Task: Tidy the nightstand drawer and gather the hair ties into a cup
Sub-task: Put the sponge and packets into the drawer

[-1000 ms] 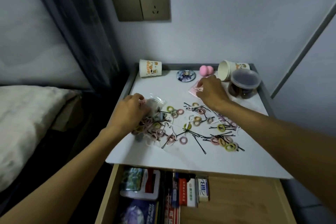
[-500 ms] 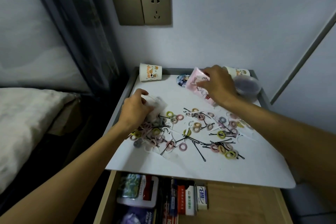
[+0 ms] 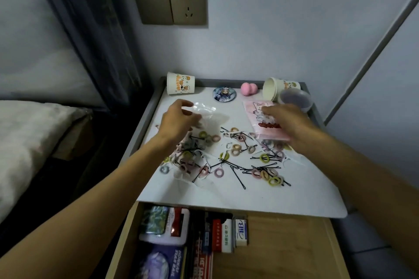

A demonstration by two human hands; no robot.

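At mid-frame, hair ties lie scattered on the nightstand
Above them the left hand pinches a clear bag; the right hand grips a pink packet

Hair ties pink, yellow, grey; bobby pins black; pouch pink; left cup white, cartoon-printed.

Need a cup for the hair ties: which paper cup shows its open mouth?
The back-right paper cup, lying on its side beside the pink sponge; the back-left cup shows only its printed wall.
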